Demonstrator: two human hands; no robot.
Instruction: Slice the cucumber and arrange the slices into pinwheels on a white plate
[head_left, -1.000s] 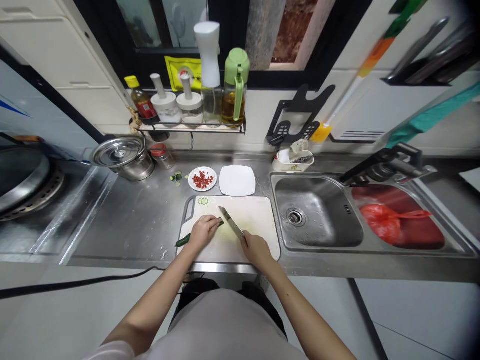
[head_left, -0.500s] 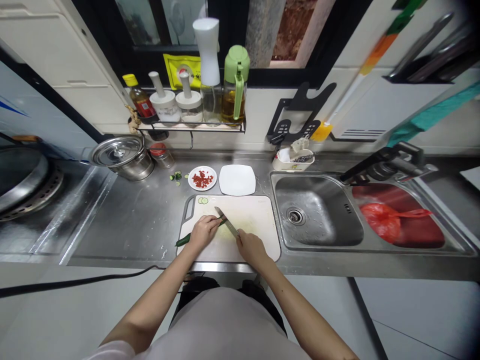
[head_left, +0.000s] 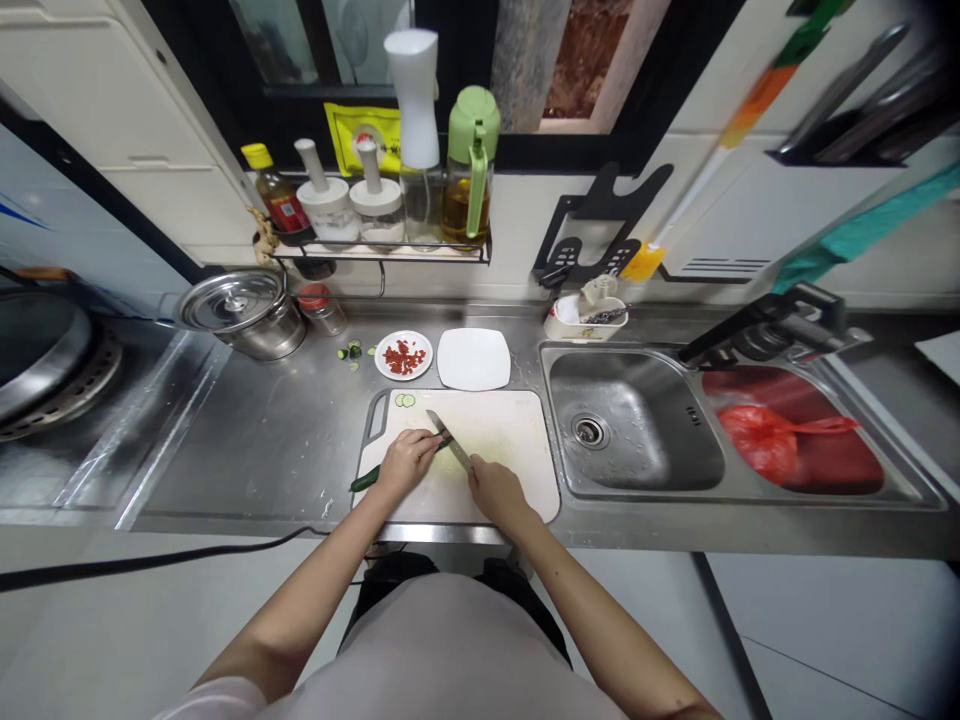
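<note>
A dark green cucumber [head_left: 365, 481] lies slantwise on the white cutting board [head_left: 517, 430], partly covered by my left hand [head_left: 409, 460], whose fingers are closed around it. My right hand [head_left: 498, 492] grips the handle of a knife [head_left: 459, 455]. The blade points away to the upper left and crosses the cucumber's far end, just beyond my left fingertips. Two pale cucumber slices [head_left: 405, 401] rest at the board's upper left corner. Behind the board stand a small plate of chopped red pieces [head_left: 404, 340] and a white square plate [head_left: 474, 359].
On the right is a double sink [head_left: 637, 470] with a red plastic bag [head_left: 761, 440] in its far basin. Cucumber scraps [head_left: 350, 352] lie on the steel counter near a lidded pot [head_left: 274, 330]. A rack of bottles [head_left: 382, 256] hangs above the counter's back edge.
The knife and my right hand have shifted very slightly to the left. My left hand still holds the cucumber in the same spot, and the view has moved a little.
</note>
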